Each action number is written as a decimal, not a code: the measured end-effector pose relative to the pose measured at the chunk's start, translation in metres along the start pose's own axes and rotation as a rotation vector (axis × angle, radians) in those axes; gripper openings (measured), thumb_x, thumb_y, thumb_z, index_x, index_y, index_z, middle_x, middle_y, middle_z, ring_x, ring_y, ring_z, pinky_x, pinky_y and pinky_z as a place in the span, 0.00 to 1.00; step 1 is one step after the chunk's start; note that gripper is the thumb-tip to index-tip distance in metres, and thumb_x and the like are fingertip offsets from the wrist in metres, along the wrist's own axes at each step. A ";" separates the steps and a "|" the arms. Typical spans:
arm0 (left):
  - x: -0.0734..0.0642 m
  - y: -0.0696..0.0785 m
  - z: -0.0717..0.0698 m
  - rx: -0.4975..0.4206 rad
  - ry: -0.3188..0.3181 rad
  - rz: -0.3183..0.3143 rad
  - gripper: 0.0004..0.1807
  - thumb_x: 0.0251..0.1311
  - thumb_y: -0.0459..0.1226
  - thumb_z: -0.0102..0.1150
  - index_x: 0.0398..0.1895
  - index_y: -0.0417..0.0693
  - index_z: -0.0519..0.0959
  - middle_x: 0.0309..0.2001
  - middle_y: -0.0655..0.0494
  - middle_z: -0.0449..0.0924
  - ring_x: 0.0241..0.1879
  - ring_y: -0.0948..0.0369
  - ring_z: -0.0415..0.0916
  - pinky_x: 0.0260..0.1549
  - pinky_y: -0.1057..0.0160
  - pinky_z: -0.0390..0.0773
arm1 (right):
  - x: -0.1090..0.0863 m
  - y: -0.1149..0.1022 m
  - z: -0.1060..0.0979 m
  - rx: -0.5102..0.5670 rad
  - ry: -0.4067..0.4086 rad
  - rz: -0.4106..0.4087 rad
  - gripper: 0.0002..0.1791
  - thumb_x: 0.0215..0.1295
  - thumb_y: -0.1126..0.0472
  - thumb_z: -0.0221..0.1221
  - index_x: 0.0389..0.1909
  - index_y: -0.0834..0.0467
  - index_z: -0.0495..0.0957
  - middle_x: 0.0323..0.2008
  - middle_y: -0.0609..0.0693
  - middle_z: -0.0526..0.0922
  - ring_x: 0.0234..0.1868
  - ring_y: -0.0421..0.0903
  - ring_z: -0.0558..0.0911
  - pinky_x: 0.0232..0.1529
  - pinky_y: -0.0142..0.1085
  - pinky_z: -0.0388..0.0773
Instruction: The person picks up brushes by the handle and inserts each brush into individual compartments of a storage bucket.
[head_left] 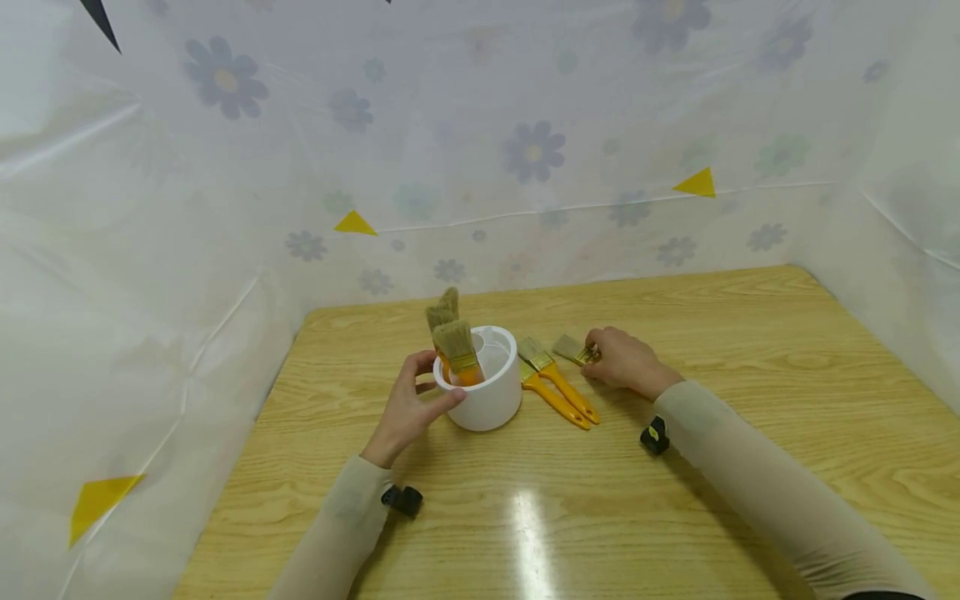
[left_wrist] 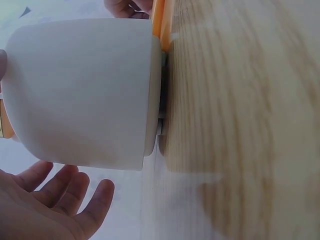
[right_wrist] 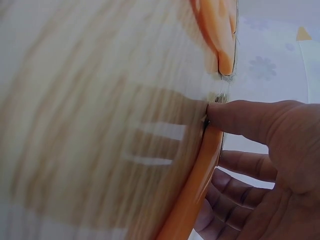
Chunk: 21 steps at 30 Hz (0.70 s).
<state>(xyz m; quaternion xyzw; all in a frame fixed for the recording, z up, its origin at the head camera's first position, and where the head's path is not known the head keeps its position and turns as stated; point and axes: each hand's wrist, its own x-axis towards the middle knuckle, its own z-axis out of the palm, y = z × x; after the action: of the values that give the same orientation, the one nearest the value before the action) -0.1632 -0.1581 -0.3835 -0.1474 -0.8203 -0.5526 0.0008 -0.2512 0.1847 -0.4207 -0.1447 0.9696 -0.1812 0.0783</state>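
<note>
A white round pot point(head_left: 486, 410) stands on the wooden table, a divider showing inside it. Several paintbrushes point(head_left: 454, 343) lean in it with their bristles up. My left hand point(head_left: 405, 408) holds the pot's left side, the thumb on the front of the rim and the fingers spread round the far side. To the right of the pot, my right hand point(head_left: 624, 363) pinches another paintbrush point(head_left: 568, 347) near its metal ferrule. That brush lies low over the table, its orange handle point(right_wrist: 192, 192) running under the palm in the right wrist view.
Two orange-handled paintbrushes point(head_left: 558, 390) lie side by side between the pot and my right hand, bristles pointing away. Behind the table point(head_left: 600, 517) hangs a flowered plastic sheet point(head_left: 465, 142) with yellow triangles, and similar sheeting encloses both sides.
</note>
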 end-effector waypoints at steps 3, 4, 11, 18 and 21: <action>0.000 0.000 0.000 0.003 0.000 0.001 0.37 0.57 0.38 0.66 0.66 0.37 0.60 0.62 0.40 0.64 0.61 0.45 0.62 0.59 0.42 0.66 | 0.001 0.001 0.001 -0.001 0.001 0.001 0.23 0.59 0.54 0.65 0.50 0.63 0.75 0.42 0.57 0.77 0.39 0.51 0.77 0.36 0.47 0.76; 0.000 0.001 -0.001 0.003 0.000 0.002 0.37 0.57 0.38 0.66 0.66 0.37 0.60 0.62 0.40 0.64 0.61 0.45 0.62 0.59 0.42 0.66 | 0.001 0.001 0.001 -0.002 0.002 0.002 0.23 0.59 0.54 0.65 0.51 0.63 0.75 0.42 0.57 0.77 0.39 0.51 0.77 0.36 0.47 0.76; 0.000 0.000 -0.001 0.007 -0.005 0.013 0.37 0.58 0.38 0.66 0.68 0.38 0.60 0.63 0.41 0.63 0.61 0.45 0.62 0.59 0.42 0.66 | 0.001 0.001 0.001 0.002 0.006 0.002 0.24 0.59 0.53 0.65 0.51 0.64 0.75 0.42 0.57 0.77 0.39 0.51 0.77 0.36 0.48 0.76; -0.001 0.001 -0.001 0.024 -0.005 0.008 0.37 0.59 0.39 0.65 0.69 0.40 0.60 0.64 0.41 0.63 0.61 0.46 0.62 0.59 0.41 0.65 | 0.002 0.001 0.001 0.016 -0.001 0.006 0.24 0.59 0.54 0.65 0.51 0.65 0.75 0.43 0.58 0.78 0.39 0.52 0.78 0.37 0.48 0.77; -0.001 0.002 -0.001 0.026 -0.002 0.012 0.37 0.58 0.38 0.65 0.69 0.40 0.60 0.64 0.41 0.63 0.62 0.45 0.62 0.59 0.41 0.65 | 0.002 0.000 0.001 0.022 0.000 0.011 0.24 0.59 0.54 0.65 0.51 0.65 0.75 0.43 0.59 0.78 0.40 0.52 0.78 0.37 0.48 0.77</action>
<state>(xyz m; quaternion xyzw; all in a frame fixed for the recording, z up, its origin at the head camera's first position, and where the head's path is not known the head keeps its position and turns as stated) -0.1621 -0.1589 -0.3816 -0.1529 -0.8265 -0.5417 0.0053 -0.2525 0.1839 -0.4220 -0.1387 0.9683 -0.1913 0.0808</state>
